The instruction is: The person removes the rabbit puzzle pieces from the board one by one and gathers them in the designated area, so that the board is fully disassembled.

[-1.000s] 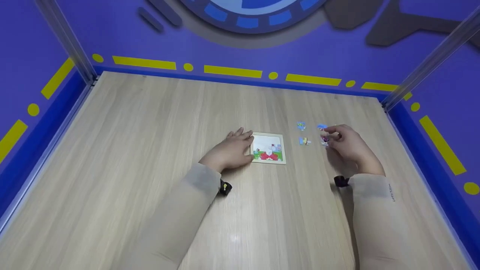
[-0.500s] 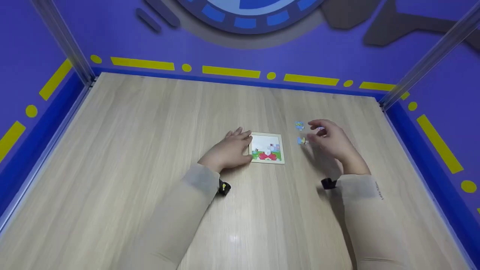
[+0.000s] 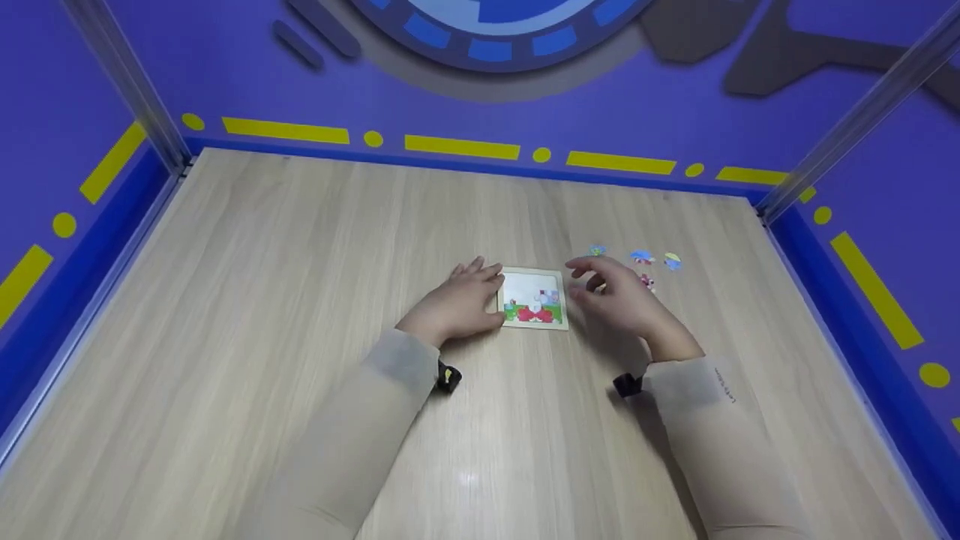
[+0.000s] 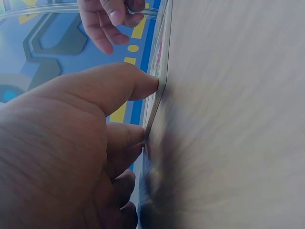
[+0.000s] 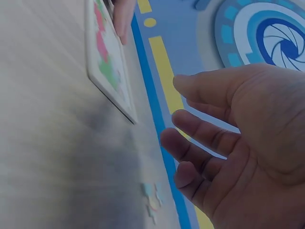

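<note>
A small square jigsaw tray [image 3: 532, 298] with a pale wooden rim lies on the table. Red, green and light blue pieces fill its lower and right parts; the upper left shows white. My left hand [image 3: 456, 304] rests at its left edge, and in the left wrist view the thumb [image 4: 138, 82] and fingertips touch the rim. Just beyond the tray's right edge hovers my right hand [image 3: 619, 296], its fingers loosely bent. The right wrist view shows nothing between thumb and fingers. Below that hand a blue and yellow jigsaw piece [image 5: 152, 202] lies on the table.
More loose jigsaw pieces lie right of the tray: a blue one [image 3: 597, 250] behind my right hand, a blue and red one [image 3: 642, 257], a blue and yellow one [image 3: 673, 261] and a dark red one [image 3: 647, 282]. Purple walls [image 3: 465, 97] enclose the wooden table [image 3: 337, 225].
My right hand has moved left from the loose pieces at the far right to beside the tray, uncovering those pieces. The left hand has stayed at the tray's left edge.
</note>
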Demonstrator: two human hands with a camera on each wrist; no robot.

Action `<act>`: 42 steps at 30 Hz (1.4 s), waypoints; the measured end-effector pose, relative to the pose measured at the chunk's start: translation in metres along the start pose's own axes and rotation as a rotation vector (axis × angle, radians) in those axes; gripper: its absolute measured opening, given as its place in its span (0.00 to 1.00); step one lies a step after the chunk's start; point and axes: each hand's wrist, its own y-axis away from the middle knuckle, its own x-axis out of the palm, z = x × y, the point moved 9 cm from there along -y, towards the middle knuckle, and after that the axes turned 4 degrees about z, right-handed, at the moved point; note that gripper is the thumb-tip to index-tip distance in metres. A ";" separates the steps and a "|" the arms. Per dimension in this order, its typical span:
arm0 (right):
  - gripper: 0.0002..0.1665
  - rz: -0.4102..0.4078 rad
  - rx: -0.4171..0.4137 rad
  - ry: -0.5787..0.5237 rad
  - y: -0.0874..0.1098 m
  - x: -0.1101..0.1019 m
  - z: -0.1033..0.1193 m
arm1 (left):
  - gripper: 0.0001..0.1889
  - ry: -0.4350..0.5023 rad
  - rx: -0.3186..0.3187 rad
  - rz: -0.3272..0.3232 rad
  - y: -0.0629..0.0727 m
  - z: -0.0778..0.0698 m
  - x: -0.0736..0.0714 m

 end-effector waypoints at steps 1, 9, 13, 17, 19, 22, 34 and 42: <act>0.29 0.007 -0.004 0.003 0.000 0.003 0.001 | 0.42 0.002 0.000 0.001 0.000 0.000 0.000; 0.27 0.038 -0.018 0.009 -0.002 0.023 0.008 | 0.42 0.012 0.001 0.003 0.000 0.000 0.001; 0.25 0.045 -0.018 0.031 -0.003 0.031 0.012 | 0.42 0.008 0.010 -0.003 0.001 -0.001 0.001; 0.24 0.051 -0.026 0.054 -0.004 0.037 0.013 | 0.42 0.011 0.013 -0.002 0.001 -0.002 0.000; 0.24 0.054 -0.026 0.062 -0.005 0.039 0.013 | 0.42 0.020 0.014 -0.001 0.001 -0.002 0.000; 0.25 0.060 -0.021 0.073 -0.005 0.041 0.012 | 0.42 0.041 0.011 -0.007 -0.003 0.001 0.001; 0.22 0.076 -0.045 0.077 -0.006 0.046 0.013 | 0.42 0.014 0.006 -0.007 0.001 -0.002 -0.002; 0.21 0.074 -0.020 0.076 -0.007 0.048 0.011 | 0.42 0.009 0.002 0.000 0.000 0.001 0.000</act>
